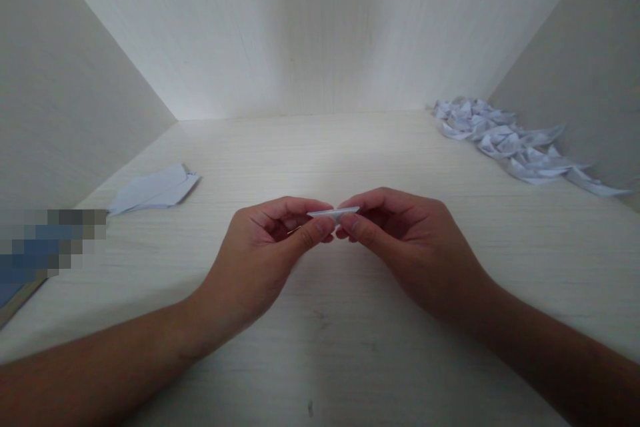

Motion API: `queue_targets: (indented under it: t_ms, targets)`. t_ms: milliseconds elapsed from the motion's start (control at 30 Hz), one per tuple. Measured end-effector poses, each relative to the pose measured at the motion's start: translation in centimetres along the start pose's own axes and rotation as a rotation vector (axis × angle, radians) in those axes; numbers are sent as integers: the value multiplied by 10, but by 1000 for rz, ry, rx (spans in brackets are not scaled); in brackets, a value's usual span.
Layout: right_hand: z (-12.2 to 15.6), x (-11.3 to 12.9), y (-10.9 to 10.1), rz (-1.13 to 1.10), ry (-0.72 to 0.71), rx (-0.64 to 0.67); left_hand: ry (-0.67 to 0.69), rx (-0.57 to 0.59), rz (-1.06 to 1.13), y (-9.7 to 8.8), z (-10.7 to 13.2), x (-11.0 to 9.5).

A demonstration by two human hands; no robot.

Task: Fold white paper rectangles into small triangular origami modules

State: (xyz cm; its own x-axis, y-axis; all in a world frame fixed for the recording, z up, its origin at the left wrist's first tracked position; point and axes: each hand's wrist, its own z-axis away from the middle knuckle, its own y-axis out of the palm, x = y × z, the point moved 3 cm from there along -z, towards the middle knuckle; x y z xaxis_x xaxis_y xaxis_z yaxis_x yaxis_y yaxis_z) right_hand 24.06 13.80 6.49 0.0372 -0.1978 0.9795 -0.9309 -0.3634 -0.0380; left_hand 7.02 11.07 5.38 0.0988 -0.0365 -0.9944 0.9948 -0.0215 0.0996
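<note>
Between my two hands, above the middle of the pale tabletop, is a small piece of folded white paper point(335, 212). My left hand point(273, 233) pinches its left end between thumb and fingers. At the other end, my right hand point(400, 230) grips the paper the same way, its fingertips almost touching those of the left. The paper's long top edge lies nearly level, and the thumbs and fingers hide much of the rest.
Loose white paper sheets point(157, 188) lie in a stack at the left. A heap of folded white paper pieces point(500, 137) runs along the right wall point(585, 80). A pixelated bluish object point(40, 247) sits at the left edge. Pale panels enclose the back and sides.
</note>
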Motion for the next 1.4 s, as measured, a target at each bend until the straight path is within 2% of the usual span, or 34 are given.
queue_targets:
  t_ms: [233, 533, 767, 1000, 1400]
  targets:
    - [2, 2, 0, 102, -45, 22, 42, 23, -130, 1, 2, -9]
    - [3, 3, -4, 251, -60, 9, 76, -17, -242, 3, 2, -16]
    - [3, 2, -4, 225, -89, 8, 15, 13, -80, 2, 2, -8]
    - [2, 6, -5, 328, -149, -54, -135, 126, 156, 8, 0, 1]
    - [3, 4, -3, 205, -101, -50, -86, 61, 58, 4, 3, -2]
